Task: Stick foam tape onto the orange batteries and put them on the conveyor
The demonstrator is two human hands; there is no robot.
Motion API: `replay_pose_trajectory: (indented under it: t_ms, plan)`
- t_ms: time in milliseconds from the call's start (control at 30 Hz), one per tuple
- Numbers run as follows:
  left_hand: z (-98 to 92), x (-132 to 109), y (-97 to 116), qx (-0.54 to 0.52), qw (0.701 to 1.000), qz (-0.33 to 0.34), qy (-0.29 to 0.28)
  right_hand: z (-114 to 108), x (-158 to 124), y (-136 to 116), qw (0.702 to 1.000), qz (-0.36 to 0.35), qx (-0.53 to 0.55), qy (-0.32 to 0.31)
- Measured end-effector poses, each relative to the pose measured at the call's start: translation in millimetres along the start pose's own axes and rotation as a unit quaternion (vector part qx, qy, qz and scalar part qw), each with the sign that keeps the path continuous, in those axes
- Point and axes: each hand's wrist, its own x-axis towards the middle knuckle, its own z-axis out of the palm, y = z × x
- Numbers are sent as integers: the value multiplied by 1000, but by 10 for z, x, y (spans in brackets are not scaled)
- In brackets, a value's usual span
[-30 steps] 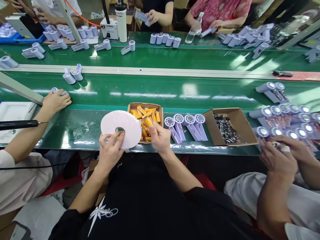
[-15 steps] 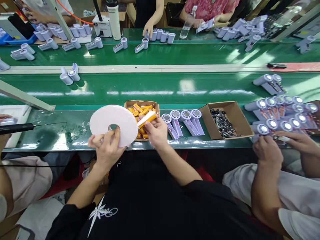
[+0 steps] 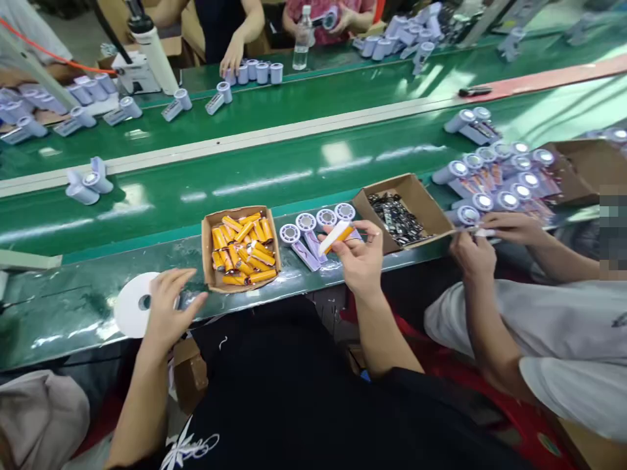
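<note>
I've got R hand (image 3: 364, 261) gripping orange cell (image 3: 343, 237) w/ white strip (image 3: 334, 237); L hand (image 3: 169, 310) unclenched, splayed nr white roll (image 3: 128, 310).

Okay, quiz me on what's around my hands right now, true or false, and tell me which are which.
1. The right hand holds an orange battery cell with a white strip on it. True.
2. The left hand lifts the white roll off the bench. False: the roll lies flat there, and the hand is open.
3. The carton of orange cells sits between the roll and the lavender fan units. True.
4. The plastic bottle lies on its side. False: it stands upright.
</note>
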Motion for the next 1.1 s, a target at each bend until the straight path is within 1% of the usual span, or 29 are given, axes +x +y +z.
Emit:
replay_pose_trajectory:
  t_ms: [33, 67, 133, 200, 267, 333, 400, 467, 533, 567, 600, 667, 733, 767, 800, 867, 967, 1033, 1100]
  plan:
    - [141, 268, 237, -24, 997, 67, -16, 2, -52, 30, 1000, 8, 2, -1]
    - [307, 542, 478, -41, 989, 133, -44, -2, -80, 50, 1000, 15, 4, -6]
    - [682, 1062, 908, -40, 961, 245, -122, -32, -92, 59, 1000, 28, 6, -13]
    - [1045, 1492, 1203, -3, 929, 322, -184, -90, -87, 40, 999, 39, 10, -11]
    - [1330, 1800, 1360, 49, 900, 361, -239, -157, -97, 18, 999, 50, 11, -10]
    - [1501, 1990, 1430, 100, 880, 371, -280, -219, -127, 9, 998, 59, 5, -7]
    - [1551, 2088, 1459, 133, 864, 379, -303, -272, -162, 14, 998, 63, -2, 1]
    - [1485, 2133, 1468, 146, 849, 398, -317, -320, -192, 18, 998, 65, -4, 15]
    - [1327, 2172, 1442, 144, 840, 418, -314, -376, -204, 6, 997, 67, -5, 30]
    - [1231, 2206, 1409, 139, 844, 422, -301, -409, -198, -8, 997, 66, -6, 37]
    - [1138, 2258, 1359, 133, 854, 418, -279, -445, -177, -26, 997, 65, -9, 41]
    - [998, 2433, 1209, 126, 884, 387, -229, -518, -69, -62, 997, 57, -17, 40]
    - [969, 2698, 1000, 147, 907, 340, -200, -561, 156, -88, 999, 43, -25, 13]
    - [1000, 2851, 881, 165, 913, 315, -200, -555, 316, -90, 999, 33, -23, -8]
    - [1056, 3005, 757, 184, 916, 288, -211, -524, 503, -84, 999, 22, -17, -33]
    - [1209, 3288, 511, 195, 917, 223, -267, -376, 931, -36, 997, 4, -8, -81]
    - [1417, 3570, 217, 154, 911, 141, -355, 3, 1571, 121, 988, 1, -38, -150]
    - [1488, 3659, 90, 125, 908, 118, -381, 283, 1908, 270, 975, 2, -100, -199]
    - [1513, 3694, 7, 103, 909, 104, -390, 535, 2141, 437, 951, -3, -189, -244]
